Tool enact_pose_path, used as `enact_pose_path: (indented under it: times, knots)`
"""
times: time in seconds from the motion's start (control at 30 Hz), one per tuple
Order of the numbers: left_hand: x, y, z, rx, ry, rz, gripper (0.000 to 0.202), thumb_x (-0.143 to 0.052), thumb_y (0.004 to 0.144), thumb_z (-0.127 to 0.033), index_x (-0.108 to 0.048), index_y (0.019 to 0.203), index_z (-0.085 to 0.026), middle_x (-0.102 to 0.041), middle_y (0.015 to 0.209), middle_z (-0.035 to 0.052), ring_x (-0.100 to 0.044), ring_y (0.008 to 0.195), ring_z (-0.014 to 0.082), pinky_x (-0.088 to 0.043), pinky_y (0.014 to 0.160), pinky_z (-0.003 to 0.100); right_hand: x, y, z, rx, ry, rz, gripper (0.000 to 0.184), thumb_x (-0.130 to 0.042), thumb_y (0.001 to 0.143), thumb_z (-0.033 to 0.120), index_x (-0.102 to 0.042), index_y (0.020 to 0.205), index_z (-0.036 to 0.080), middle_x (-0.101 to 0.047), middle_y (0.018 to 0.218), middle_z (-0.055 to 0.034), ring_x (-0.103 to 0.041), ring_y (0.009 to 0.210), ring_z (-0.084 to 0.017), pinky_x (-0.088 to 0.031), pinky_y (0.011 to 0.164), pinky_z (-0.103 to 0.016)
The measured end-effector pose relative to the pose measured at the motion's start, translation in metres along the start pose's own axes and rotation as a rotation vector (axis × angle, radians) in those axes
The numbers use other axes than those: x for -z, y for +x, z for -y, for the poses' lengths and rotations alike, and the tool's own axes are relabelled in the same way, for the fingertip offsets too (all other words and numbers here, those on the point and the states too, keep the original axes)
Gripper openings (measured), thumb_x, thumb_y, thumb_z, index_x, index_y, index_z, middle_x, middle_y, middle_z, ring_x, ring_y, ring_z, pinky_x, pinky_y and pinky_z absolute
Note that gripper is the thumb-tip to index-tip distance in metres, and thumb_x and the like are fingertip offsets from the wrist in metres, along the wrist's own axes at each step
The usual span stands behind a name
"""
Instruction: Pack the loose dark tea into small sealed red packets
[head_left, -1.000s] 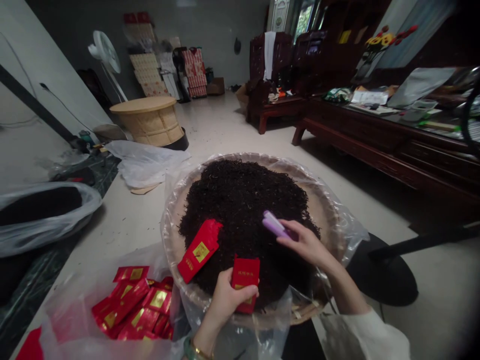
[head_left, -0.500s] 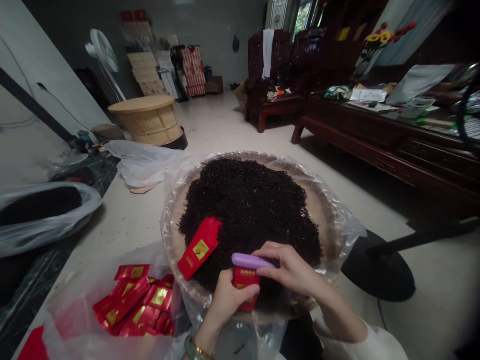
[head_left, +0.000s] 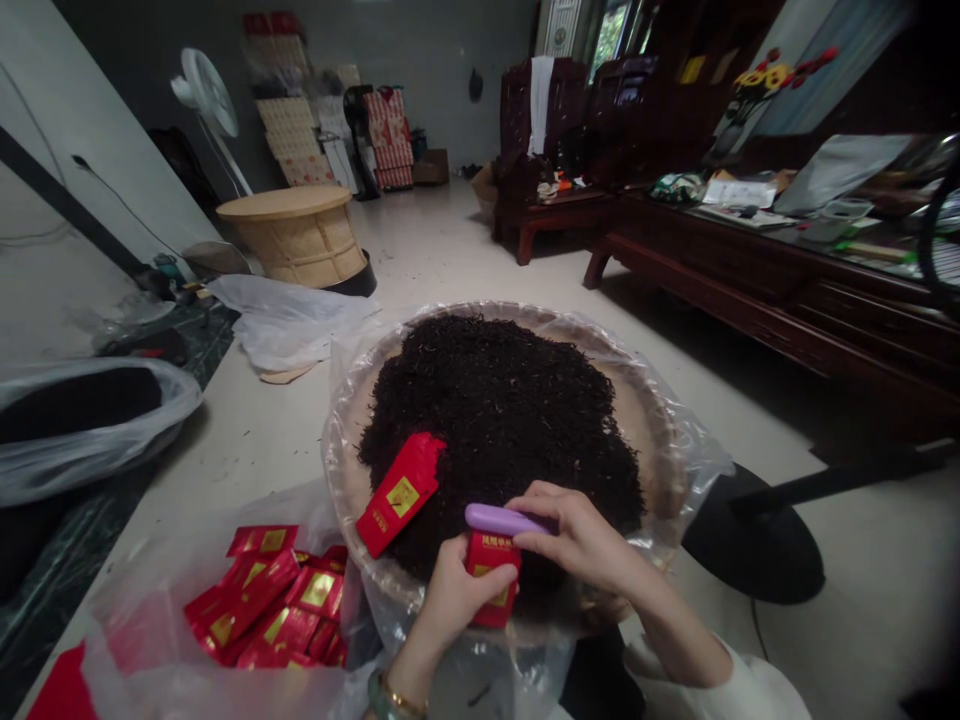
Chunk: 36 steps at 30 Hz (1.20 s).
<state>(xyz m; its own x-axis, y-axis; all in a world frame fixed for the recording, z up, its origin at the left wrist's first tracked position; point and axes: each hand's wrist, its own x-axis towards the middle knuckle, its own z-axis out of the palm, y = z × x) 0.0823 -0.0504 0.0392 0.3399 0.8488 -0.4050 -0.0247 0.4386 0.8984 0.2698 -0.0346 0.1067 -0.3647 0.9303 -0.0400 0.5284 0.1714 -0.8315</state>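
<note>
My left hand (head_left: 454, 595) is closed round a small red tea packet (head_left: 493, 612) with gold print, thumb across its front. In my right hand (head_left: 574, 535) is a slim purple bag sealer (head_left: 493, 519), lying crosswise along the packet's top edge. Both hands are over the near rim of a round woven tray (head_left: 664, 450) lined with clear plastic. Dark loose tea leaves (head_left: 495, 400) are heaped in it. On the left side of the heap rest flat red packets (head_left: 401, 497), fanned at their upper end.
To the lower left, a clear plastic bag (head_left: 150, 600) holds several filled red packets (head_left: 262, 600). Another bag of dark leaves (head_left: 82, 405) lies farther left. A black round stand base (head_left: 750, 545) is right of the tray, and a dark wooden table (head_left: 750, 270) stands beyond.
Almost nothing differs. The hands, packet and purple sealer keep nearly the same place, and the view has shifted very slightly.
</note>
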Motion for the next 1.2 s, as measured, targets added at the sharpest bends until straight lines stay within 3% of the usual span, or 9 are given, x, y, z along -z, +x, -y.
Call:
enact_pose_path:
  times: [0.17, 0.37, 0.5, 0.6, 0.73, 0.97, 1.2]
  knots:
    - [0.004, 0.0, 0.004, 0.0, 0.01, 0.035, 0.043, -0.082, 0.061, -0.035, -0.068, 0.094, -0.01, -0.073, 0.074, 0.0056, -0.07, 0.064, 0.0213, -0.056, 0.062, 0.03, 0.002, -0.001, -0.007, 0.004, -0.004, 0.036, 0.034, -0.075, 0.075, 0.026, -0.07, 0.108, 0.019, -0.065, 0.093, -0.0049, -0.06, 0.083, -0.02, -0.045, 0.073, -0.028]
    - [0.006, 0.001, 0.006, -0.004, 0.063, 0.039, 0.04, -0.081, 0.062, -0.035, -0.068, 0.09, -0.011, -0.073, 0.075, 0.0063, -0.07, 0.065, 0.0221, -0.056, 0.065, 0.032, 0.002, -0.003, -0.009, 0.012, 0.017, 0.019, 0.021, -0.067, 0.082, 0.024, -0.072, 0.103, 0.02, -0.066, 0.089, -0.0044, -0.06, 0.084, -0.02, -0.043, 0.074, -0.028]
    - [0.005, 0.002, -0.008, -0.139, -0.042, 0.014, 0.057, -0.085, 0.057, -0.039, -0.066, 0.104, -0.014, -0.074, 0.102, 0.0112, -0.069, 0.095, 0.0281, -0.053, 0.085, 0.036, 0.001, -0.002, -0.005, 0.007, -0.007, 0.023, 0.02, -0.066, 0.083, 0.024, -0.073, 0.103, 0.022, -0.065, 0.089, -0.0039, -0.06, 0.084, -0.02, -0.042, 0.074, -0.028]
    - [0.002, 0.003, -0.02, -0.195, -0.171, -0.023, 0.06, -0.08, 0.063, -0.049, -0.063, 0.11, -0.016, -0.071, 0.113, 0.014, -0.065, 0.109, 0.0297, -0.05, 0.093, 0.038, 0.001, -0.003, -0.003, 0.009, -0.013, 0.034, 0.019, -0.066, 0.084, 0.024, -0.073, 0.101, 0.021, -0.064, 0.087, -0.0035, -0.06, 0.082, -0.019, -0.042, 0.073, -0.028]
    - [0.0, 0.003, -0.027, -0.18, -0.105, -0.083, 0.046, -0.072, 0.071, -0.053, -0.068, 0.096, -0.015, -0.076, 0.098, 0.0123, -0.069, 0.097, 0.0279, -0.053, 0.086, 0.035, 0.0, -0.003, -0.002, 0.003, -0.011, 0.034, 0.02, -0.066, 0.084, 0.024, -0.073, 0.102, 0.021, -0.063, 0.086, -0.0038, -0.06, 0.081, -0.019, -0.043, 0.071, -0.027]
    - [-0.001, 0.005, -0.021, -0.185, -0.102, -0.138, 0.044, -0.072, 0.07, -0.052, -0.07, 0.093, -0.014, -0.076, 0.086, 0.0063, -0.066, 0.068, 0.0169, -0.05, 0.063, 0.024, -0.004, 0.0, -0.004, -0.034, -0.03, 0.006, 0.021, -0.068, 0.08, 0.02, -0.073, 0.099, 0.02, -0.066, 0.085, -0.0037, -0.061, 0.079, -0.019, -0.043, 0.069, -0.027]
    - [-0.001, 0.004, -0.022, -0.178, -0.116, -0.132, 0.04, -0.073, 0.07, -0.05, -0.07, 0.091, -0.016, -0.075, 0.084, 0.004, -0.063, 0.065, 0.0146, -0.048, 0.061, 0.022, -0.005, 0.001, -0.001, -0.036, -0.048, -0.017, 0.016, -0.067, 0.08, 0.023, -0.072, 0.095, 0.02, -0.068, 0.085, -0.0031, -0.061, 0.075, -0.017, -0.044, 0.067, -0.026]
